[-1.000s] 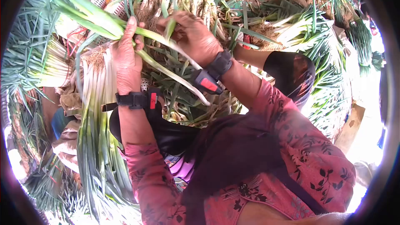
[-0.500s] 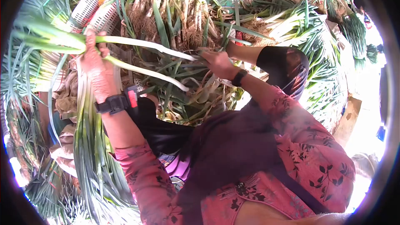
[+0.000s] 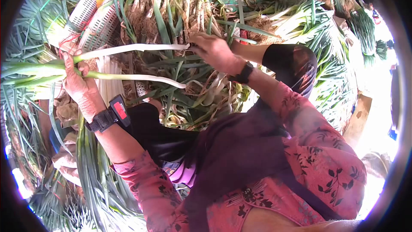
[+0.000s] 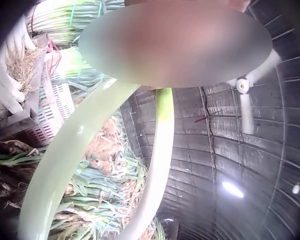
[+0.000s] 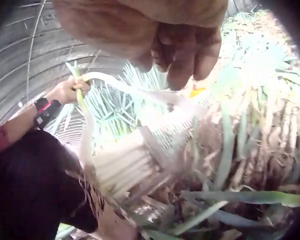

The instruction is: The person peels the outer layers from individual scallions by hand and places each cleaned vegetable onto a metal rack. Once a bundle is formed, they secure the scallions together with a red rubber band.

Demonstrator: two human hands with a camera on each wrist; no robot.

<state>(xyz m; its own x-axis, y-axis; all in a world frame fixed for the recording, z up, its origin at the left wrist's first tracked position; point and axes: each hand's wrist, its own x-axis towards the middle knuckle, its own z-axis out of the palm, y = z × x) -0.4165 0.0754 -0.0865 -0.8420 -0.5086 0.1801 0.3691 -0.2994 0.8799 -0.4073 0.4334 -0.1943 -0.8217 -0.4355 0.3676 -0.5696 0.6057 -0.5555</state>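
Note:
My left hand (image 3: pixel 81 88) grips two long green onions near where the white stalks meet the leaves, and the leaves trail off to the left. The upper green onion (image 3: pixel 133 48) stretches across to my right hand (image 3: pixel 219 56), whose fingers pinch its root end. Below it, the second green onion (image 3: pixel 137 77) hangs free, with small roots at its tip. In the left wrist view both pale stalks run down from the hand, which is largely blurred over. Curled fingers (image 5: pixel 182 60) of the right hand show at the top of the right wrist view.
A bundle of green onions (image 3: pixel 92 154) lies beside the left arm. White plastic crates (image 3: pixel 101 28) with an orange bag stand at the back left. Rooted green onions (image 3: pixel 197 13) are heaped ahead, and loose leaves and peelings (image 3: pixel 201 96) cover the ground between the knees.
My left hand has moved left and lower with the two green onions, spreading them out lengthwise. The right hand went right along the upper stalk, then back left to its root end.

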